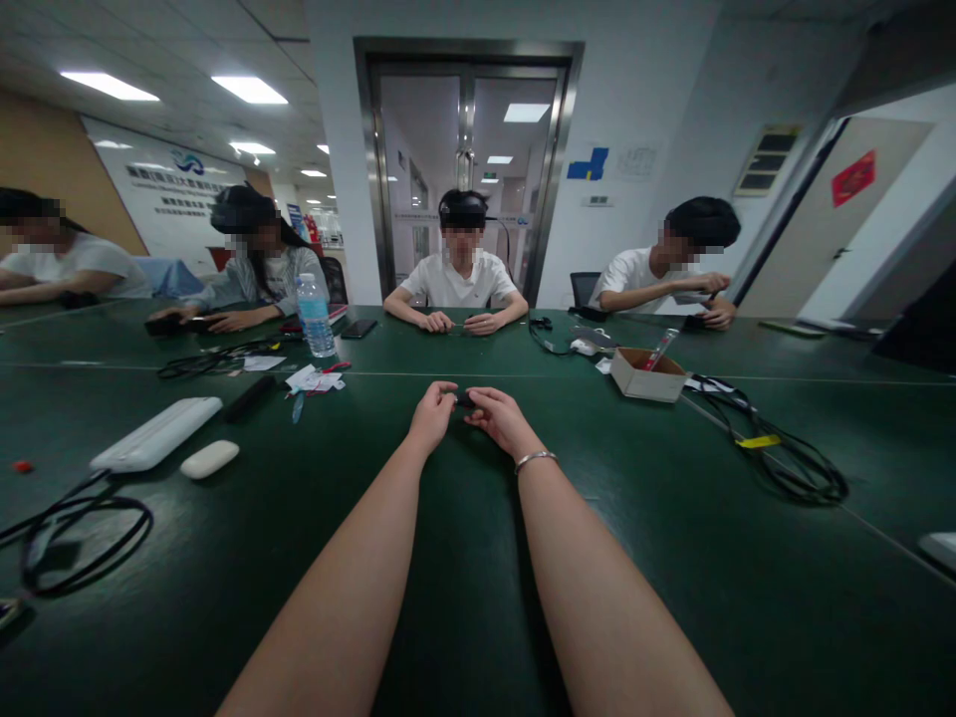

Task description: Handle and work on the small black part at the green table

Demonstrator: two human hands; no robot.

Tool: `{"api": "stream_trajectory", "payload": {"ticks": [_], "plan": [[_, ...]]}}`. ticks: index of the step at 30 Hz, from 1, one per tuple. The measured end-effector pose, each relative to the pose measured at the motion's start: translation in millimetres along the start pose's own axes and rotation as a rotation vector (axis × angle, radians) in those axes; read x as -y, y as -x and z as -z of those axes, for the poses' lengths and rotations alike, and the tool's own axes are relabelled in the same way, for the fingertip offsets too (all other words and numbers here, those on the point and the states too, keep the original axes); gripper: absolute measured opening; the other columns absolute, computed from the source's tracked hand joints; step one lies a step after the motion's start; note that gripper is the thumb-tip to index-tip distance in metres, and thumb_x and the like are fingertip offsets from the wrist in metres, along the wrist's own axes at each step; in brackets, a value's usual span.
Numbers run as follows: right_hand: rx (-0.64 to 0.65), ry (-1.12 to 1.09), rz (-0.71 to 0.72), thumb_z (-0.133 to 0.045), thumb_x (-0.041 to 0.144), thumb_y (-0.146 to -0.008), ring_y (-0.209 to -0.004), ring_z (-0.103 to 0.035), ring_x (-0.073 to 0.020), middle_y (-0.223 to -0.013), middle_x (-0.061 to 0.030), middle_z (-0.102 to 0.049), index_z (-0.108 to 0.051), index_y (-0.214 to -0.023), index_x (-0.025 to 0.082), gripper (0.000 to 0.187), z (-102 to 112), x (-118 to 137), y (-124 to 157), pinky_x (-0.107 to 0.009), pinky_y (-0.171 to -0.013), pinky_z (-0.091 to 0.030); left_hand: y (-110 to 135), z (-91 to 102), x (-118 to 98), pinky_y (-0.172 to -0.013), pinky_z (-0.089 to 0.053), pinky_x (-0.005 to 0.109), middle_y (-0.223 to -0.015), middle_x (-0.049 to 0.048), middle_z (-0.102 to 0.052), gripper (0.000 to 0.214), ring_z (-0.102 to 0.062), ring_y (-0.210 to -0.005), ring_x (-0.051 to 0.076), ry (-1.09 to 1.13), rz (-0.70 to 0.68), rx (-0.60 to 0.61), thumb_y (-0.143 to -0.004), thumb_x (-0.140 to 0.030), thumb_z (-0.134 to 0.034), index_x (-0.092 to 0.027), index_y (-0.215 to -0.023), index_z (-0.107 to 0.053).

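Both my arms reach forward over the green table (463, 558). Between my fingertips is a small dark object (464, 400), too small and too covered by the fingers to name. My right hand (502, 416), with a silver bangle (536, 458) at the wrist, pinches it from the right. At its left end the fingertips of my left hand (433, 416) close on it, with the index finger stretched above. Both hands are just above or resting on the tabletop; I cannot tell which.
Left lie a white power bank (158, 434), a white oval case (210, 459), a black cable (86, 543), paper scraps (310, 379) and a water bottle (315, 314). Right are an open box (646, 380) and a coiled cable (803, 468). Several people sit across the table, one person (461, 279) directly opposite.
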State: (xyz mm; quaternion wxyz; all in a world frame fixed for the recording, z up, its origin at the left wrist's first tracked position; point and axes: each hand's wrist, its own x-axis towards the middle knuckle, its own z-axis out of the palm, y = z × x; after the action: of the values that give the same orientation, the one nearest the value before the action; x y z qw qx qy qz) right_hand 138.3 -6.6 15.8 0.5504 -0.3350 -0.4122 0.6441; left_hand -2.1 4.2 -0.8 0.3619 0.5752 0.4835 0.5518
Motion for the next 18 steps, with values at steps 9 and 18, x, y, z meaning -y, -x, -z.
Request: {"api": "stream_trajectory", "payload": {"ticks": [9,18], "plan": [[-0.009,0.005,0.001,-0.067,0.011,-0.079,-0.043,-0.052,-0.0069,-0.067,-0.0017,-0.063,-0.063,-0.081,0.012,0.005,-1.4,1.4,1.3,-0.026,-0.056,-0.057,0.6,1.3,-0.6,-0.057,-0.036,0.022,-0.066,-0.0018,-0.053,0.022,-0.048,-0.057,0.01,-0.016,0.016,0.005,-0.08,-0.022,-0.048,-0.018,-0.099,-0.058],[0.004,0.014,0.002,-0.068,0.012,-0.078,-0.044,-0.052,-0.0068,-0.068,-0.0015,-0.063,-0.063,-0.082,0.013,0.006,-0.7,0.8,1.1,-0.025,-0.056,-0.057,1.4,1.7,-1.8,-0.058,-0.038,0.023,-0.07,-0.0006,-0.056,0.022,-0.049,-0.058,0.011,-0.01,0.032,0.014,-0.079,-0.022,-0.048,-0.019,-0.097,-0.059]]}}
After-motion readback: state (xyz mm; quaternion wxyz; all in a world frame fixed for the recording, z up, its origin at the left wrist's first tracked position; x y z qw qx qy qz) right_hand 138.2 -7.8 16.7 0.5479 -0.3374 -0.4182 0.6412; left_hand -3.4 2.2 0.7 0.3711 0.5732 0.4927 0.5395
